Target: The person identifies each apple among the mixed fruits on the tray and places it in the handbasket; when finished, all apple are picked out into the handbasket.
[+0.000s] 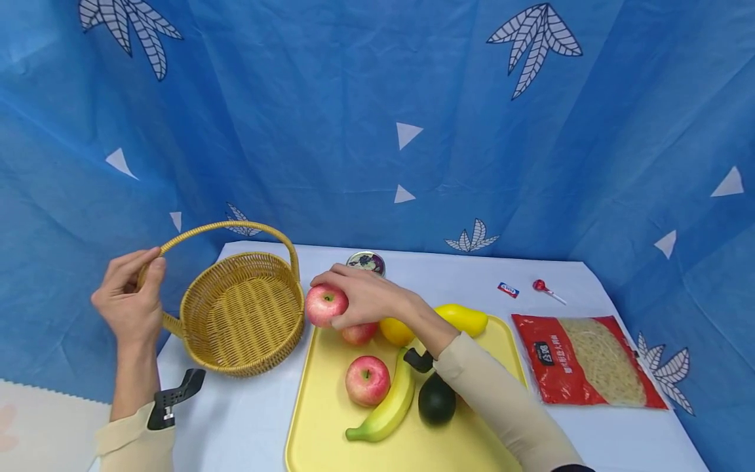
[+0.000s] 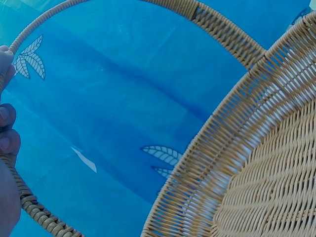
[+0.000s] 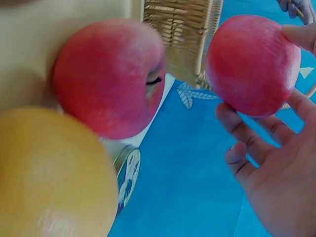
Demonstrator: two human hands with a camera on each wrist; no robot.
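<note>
My left hand [image 1: 132, 288] grips the arched handle [image 1: 236, 225] of a wicker basket [image 1: 187, 321], which shows a bare woven bottom. In the left wrist view, curled fingers [image 2: 6, 116] wrap the handle at the left edge. Between thumb and fingers, my right hand [image 1: 370, 295] holds a red apple [image 1: 326, 305] just right of the basket rim, above the tray's far left corner. The right wrist view shows this apple [image 3: 253, 65] raised beside a second apple [image 3: 111, 79] and a yellow-orange round fruit [image 3: 52, 173]. Below the right hand, the second apple [image 1: 360, 334] is partly hidden.
A yellow tray [image 1: 321, 452] bears another apple [image 1: 367, 380], a banana [image 1: 389, 406], a dark green avocado-like fruit [image 1: 437, 401] and a yellow mango-like fruit [image 1: 463, 319]. Behind stands a round tin [image 1: 367, 261]. Rightward lie a small wrapped candy [image 1: 508, 290], a lollipop [image 1: 540, 286] and a noodle bag [image 1: 590, 360].
</note>
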